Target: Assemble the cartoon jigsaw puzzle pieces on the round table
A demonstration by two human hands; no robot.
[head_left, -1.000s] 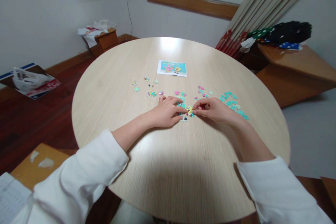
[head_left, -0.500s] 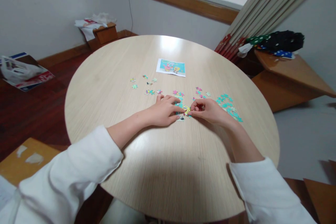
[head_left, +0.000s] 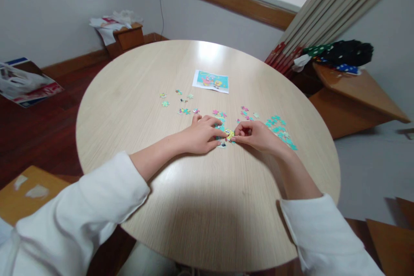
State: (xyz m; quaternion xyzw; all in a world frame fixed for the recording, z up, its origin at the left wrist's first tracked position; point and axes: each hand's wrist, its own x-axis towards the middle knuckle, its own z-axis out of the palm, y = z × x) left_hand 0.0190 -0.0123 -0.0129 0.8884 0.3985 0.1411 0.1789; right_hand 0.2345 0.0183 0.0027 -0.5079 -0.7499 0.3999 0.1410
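My left hand lies with fingers spread over a small joined section of jigsaw puzzle, its fingertips on the pieces. At the right edge of that section is a yellow puzzle piece. My right hand pinches this piece between thumb and forefinger, the other fingers curled in. Part of the joined section is hidden under my left fingers. Pink pieces lie just above it.
A printed picture sheet lies farther back on the round wooden table. Loose teal pieces cluster at the right, pink ones nearer the middle, and mixed pieces at the left. A wooden stool with cloths stands beyond the right edge.
The view has shifted slightly. Both hands stay in nearly the same place on the puzzle, with the right still pinching the yellow piece.
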